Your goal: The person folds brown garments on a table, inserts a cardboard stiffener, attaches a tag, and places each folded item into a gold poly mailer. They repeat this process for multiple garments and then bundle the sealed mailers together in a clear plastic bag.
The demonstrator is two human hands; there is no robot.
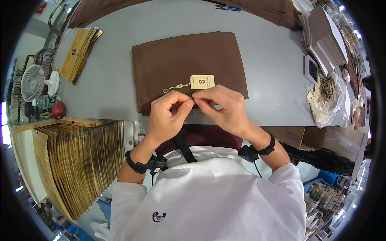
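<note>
A folded brown cloth lies flat on the grey table. On it rests a cream hang tag with a looped string, just beyond my fingers. Over the cloth's near edge, the fingertips of my left hand and my right hand meet, thumbs and index fingers pinched. Whether something small is held between them cannot be made out. Both wrists wear black straps with small devices.
Blue thread snips lie at the far edge near stacked brown cloth. To the left are yellow packets, a white fan and a plastic bottle. At right stand a small box and a plastic bag of strung tags.
</note>
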